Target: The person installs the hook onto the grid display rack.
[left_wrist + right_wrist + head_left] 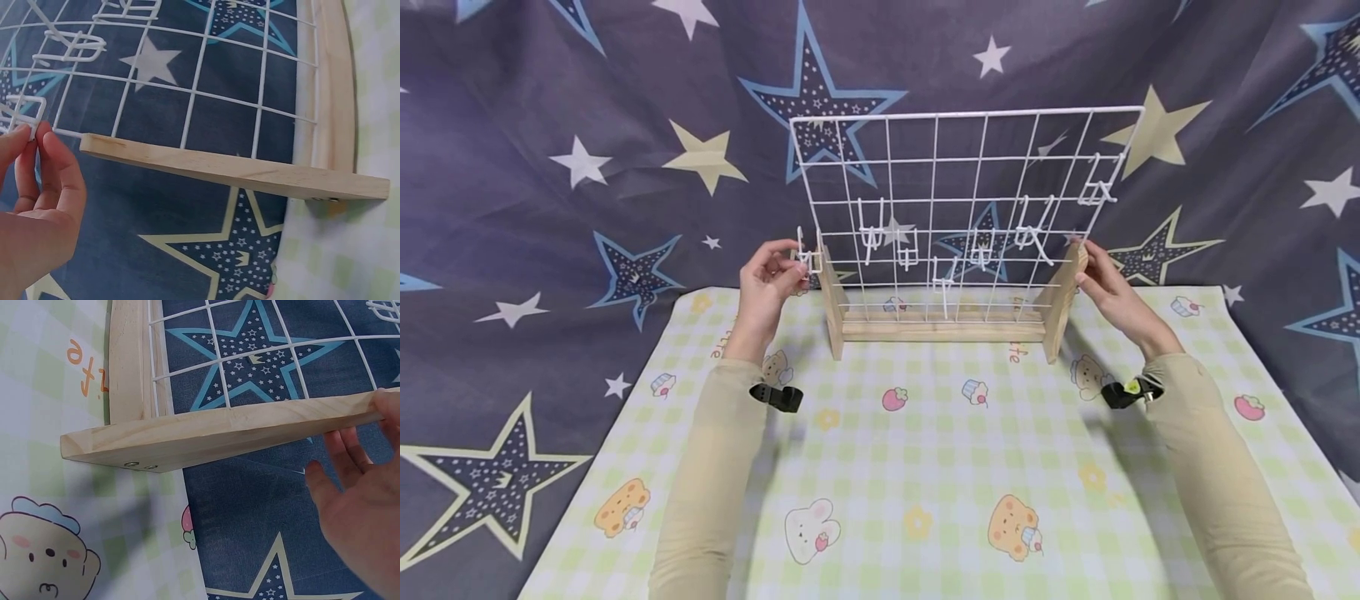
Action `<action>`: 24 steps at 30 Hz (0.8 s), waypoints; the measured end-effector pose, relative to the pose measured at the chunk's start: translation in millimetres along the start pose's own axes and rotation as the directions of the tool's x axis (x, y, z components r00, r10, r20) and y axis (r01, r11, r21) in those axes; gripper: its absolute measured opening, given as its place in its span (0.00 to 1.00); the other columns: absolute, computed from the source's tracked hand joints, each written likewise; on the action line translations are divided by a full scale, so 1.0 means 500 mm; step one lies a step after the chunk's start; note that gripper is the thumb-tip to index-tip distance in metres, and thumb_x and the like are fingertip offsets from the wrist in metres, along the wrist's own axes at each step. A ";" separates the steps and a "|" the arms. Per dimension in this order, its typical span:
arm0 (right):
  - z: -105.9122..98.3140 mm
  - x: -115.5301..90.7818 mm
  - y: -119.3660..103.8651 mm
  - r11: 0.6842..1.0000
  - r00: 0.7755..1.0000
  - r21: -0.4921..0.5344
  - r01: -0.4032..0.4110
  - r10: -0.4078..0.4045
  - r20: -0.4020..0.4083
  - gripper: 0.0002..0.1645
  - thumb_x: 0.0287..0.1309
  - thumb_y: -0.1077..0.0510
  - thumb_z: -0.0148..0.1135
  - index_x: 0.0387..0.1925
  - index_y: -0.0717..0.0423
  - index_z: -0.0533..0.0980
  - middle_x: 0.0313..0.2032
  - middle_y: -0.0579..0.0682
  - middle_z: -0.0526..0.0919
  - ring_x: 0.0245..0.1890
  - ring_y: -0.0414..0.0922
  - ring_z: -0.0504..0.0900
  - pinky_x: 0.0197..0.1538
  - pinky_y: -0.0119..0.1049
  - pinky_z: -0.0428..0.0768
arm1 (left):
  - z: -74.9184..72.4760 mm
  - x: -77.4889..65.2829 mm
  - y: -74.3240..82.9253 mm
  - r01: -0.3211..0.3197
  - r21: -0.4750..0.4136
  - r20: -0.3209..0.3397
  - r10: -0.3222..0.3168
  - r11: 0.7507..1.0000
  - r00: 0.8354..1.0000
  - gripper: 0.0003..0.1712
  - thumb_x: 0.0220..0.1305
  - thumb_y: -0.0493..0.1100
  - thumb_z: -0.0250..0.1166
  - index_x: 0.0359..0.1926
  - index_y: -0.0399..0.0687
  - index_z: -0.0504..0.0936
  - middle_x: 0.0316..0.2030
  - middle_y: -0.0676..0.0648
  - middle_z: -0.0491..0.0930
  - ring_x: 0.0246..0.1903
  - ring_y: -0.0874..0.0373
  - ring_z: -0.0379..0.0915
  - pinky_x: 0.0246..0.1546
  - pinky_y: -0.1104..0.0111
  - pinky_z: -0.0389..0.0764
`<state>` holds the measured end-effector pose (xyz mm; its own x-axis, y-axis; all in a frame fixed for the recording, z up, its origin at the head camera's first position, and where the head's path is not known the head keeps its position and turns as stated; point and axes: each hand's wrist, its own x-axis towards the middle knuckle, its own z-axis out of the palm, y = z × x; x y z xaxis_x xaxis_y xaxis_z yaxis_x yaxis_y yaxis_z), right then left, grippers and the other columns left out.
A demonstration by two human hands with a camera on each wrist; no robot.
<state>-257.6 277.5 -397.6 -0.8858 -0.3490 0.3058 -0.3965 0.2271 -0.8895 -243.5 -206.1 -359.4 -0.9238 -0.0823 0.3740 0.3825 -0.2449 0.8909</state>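
A white wire grid (970, 114) leans back in a wooden stand (943, 332). At the grid's left edge, my left hand (763, 292) pinches a small white wire hook (808, 260) between thumb and fingers. The left wrist view shows this hook (41, 112) just beyond the upper end of the left wooden side piece (231, 165). On the other side, my right hand (1112, 296) holds the upper end of the right side piece (1060, 308), thumb on one face and fingers on the other. Several more white hooks (872, 232) hang across the grid, one high near the right edge (1098, 187).
The stand is on a green-and-white checked tablecloth (917, 450) printed with cartoon animals and cupcakes. Close behind hangs a dark curtain (647, 167) with stars. Dark wrist straps (778, 397) sit over both light sleeves.
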 end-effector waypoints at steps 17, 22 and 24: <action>-0.001 -0.002 0.008 1.000 1.000 0.007 0.007 -0.007 -0.013 0.34 0.75 0.61 0.41 0.75 0.59 0.43 0.65 0.72 0.54 0.63 0.42 0.62 0.60 0.20 0.63 | 0.038 0.037 0.033 -0.070 0.043 -0.065 0.073 0.997 0.995 0.19 0.59 0.21 0.61 0.43 0.47 0.83 0.27 0.48 0.77 0.26 0.58 0.76 0.30 0.69 0.81; 0.000 -0.001 0.007 1.000 1.000 0.005 -0.013 0.013 -0.009 0.34 0.75 0.61 0.40 0.75 0.60 0.42 0.65 0.70 0.54 0.64 0.46 0.61 0.61 0.20 0.62 | 0.055 0.045 0.041 -0.087 0.021 -0.064 0.089 0.996 0.994 0.17 0.58 0.23 0.64 0.42 0.45 0.83 0.26 0.48 0.78 0.27 0.56 0.76 0.30 0.69 0.81; 0.000 -0.001 0.007 1.000 1.000 0.004 -0.020 0.020 -0.006 0.34 0.75 0.61 0.41 0.75 0.59 0.42 0.65 0.70 0.54 0.65 0.47 0.60 0.60 0.20 0.62 | 0.062 0.048 0.043 -0.094 0.023 -0.056 0.095 0.995 0.994 0.16 0.58 0.23 0.64 0.42 0.45 0.83 0.26 0.49 0.78 0.28 0.56 0.76 0.30 0.70 0.81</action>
<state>-258.7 278.2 -400.8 -0.8950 -0.3390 0.2898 -0.3777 0.2306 -0.8968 -256.9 -183.5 -323.2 -0.8828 -0.1592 0.4419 0.4678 -0.2137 0.8576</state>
